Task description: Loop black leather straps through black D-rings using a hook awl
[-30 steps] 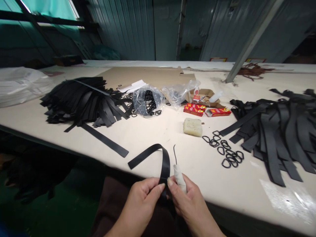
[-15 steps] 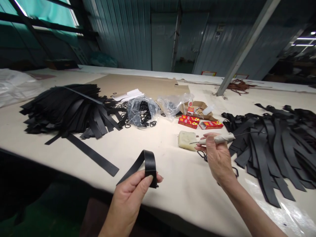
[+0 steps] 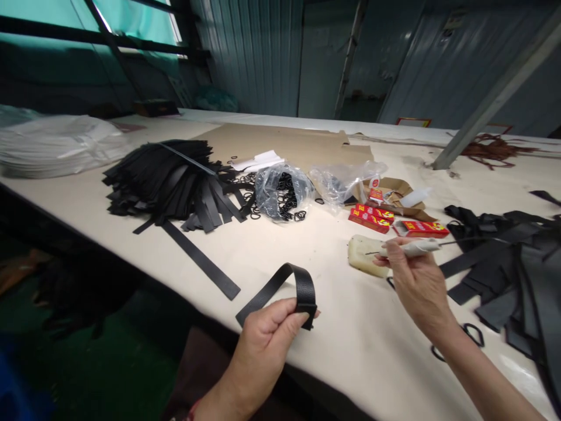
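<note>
My left hand [image 3: 269,336] is closed on a black leather strap [image 3: 304,283], bent into a loop. The thumb presses the overlapped end near the table's front edge. To the right, my right hand [image 3: 421,286] grips an awl-like tool [image 3: 414,248] by its pale wrapped handle. A thin dark point comes out of its left end and a long thin rod out of its right. That point is over a yellowish, wax-like block [image 3: 362,260]; contact is hard to tell. Black metal rings [image 3: 473,335] lie by my right wrist.
A bundle of black straps [image 3: 162,181] lies left, with one loose strap [image 3: 204,260] before it. Behind are a plastic bag of black rings [image 3: 284,196] and red small boxes [image 3: 370,218]. More straps [image 3: 504,280] are piled right. A slanted metal post [image 3: 491,96] rises behind.
The view has turned left, so the table's things sit further right. The tool's point has come further over the block. My left hand still holds the looped strap.
</note>
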`<state>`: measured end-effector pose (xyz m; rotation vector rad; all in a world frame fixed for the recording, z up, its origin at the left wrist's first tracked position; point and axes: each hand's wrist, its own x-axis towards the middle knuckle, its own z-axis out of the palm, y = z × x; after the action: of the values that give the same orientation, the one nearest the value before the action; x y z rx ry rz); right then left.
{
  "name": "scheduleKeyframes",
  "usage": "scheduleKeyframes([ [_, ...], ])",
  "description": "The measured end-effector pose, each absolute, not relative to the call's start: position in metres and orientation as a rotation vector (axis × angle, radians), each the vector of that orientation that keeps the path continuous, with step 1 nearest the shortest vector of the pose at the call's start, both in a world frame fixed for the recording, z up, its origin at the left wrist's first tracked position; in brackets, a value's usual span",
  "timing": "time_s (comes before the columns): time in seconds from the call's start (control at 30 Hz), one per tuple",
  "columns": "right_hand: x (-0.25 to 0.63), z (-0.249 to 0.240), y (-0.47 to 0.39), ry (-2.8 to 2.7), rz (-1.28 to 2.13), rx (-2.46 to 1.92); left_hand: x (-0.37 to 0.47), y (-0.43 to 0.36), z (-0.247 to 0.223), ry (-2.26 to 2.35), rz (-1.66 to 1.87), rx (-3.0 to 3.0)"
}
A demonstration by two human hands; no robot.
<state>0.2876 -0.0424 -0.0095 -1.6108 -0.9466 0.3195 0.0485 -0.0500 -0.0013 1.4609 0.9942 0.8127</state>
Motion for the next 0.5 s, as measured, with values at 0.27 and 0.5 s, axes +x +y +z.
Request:
scheduleKeyframes([
  [0.27, 0.259, 0.014, -0.092, -0.260, 0.860, -1.196, 0.038, -0.056, -0.006, 0.770, 1.066, 2.060],
  [0.5, 0.207, 0.029, -0.125, -0.247, 1.159, -1.079, 0.040, -0.065, -0.008, 0.610, 1.110, 2.387],
])
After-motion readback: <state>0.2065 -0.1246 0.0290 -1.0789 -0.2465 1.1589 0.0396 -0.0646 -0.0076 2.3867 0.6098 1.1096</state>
